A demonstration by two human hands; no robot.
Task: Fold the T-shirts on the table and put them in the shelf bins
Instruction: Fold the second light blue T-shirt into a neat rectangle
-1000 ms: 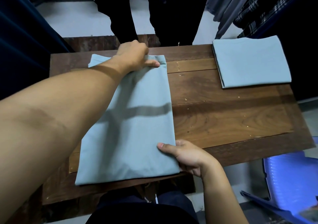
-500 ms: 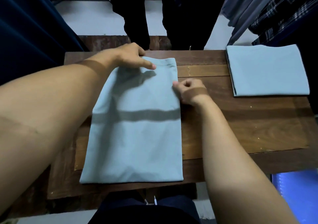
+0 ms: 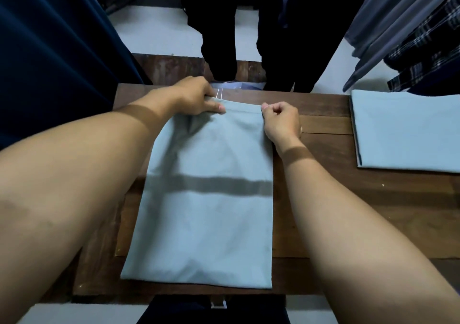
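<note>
A light blue T-shirt [image 3: 206, 214] lies on the wooden table [image 3: 348, 224], folded into a long narrow strip that runs away from me. My left hand [image 3: 196, 97] pinches the far edge of the strip near its left corner. My right hand [image 3: 281, 119] grips the same far edge at its right corner, fingers curled on the cloth. A second light blue T-shirt [image 3: 408, 131], folded into a flat rectangle, rests at the table's far right. No shelf bin shows.
A person in dark trousers [image 3: 249, 37] stands just beyond the far table edge. Dark blue cloth [image 3: 54, 49] hangs at the left. Grey and plaid garments [image 3: 408, 32] hang at the upper right. Clear plastic packaging [image 3: 231, 87] lies at the far edge.
My right hand went from the near right corner up along the right edge to the far right corner. My left hand stayed at the far edge and now pinches it.
</note>
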